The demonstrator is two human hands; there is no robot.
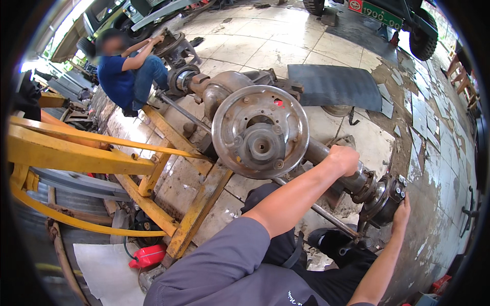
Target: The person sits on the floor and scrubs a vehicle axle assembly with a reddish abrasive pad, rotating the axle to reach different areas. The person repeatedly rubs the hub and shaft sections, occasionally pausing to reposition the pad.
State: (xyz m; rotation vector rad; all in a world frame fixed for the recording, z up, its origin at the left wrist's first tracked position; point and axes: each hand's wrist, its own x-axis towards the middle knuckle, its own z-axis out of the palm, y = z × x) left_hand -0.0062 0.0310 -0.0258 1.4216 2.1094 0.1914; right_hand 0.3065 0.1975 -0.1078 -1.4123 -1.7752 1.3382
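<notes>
A greasy vehicle axle runs from the far left to the near right in the head view. My left hand (pixel 344 160) is closed over the upper side of its axle tube (pixel 319 154); the fingertips are partly hidden. At the tube's right end sits a round steering knuckle (pixel 384 203) with bolt heads on its face. My right hand (pixel 401 213) cups the knuckle's outer side, fingers bent along it. Left of my hands, a large round metal plate (pixel 292 115) with a central hub faces up. A long steel rod (pixel 329 217) passes below the tube, near my knees.
A yellow steel frame (pixel 76 150) stands at left. Beyond it a co-worker in blue (pixel 115 74) crouches with hands at another hub (pixel 171 46). A black ribbed mat (pixel 332 84) lies beyond the axle. Broken tiles (pixel 423 120) cover the right floor; a red container (pixel 148 256) lies lower left.
</notes>
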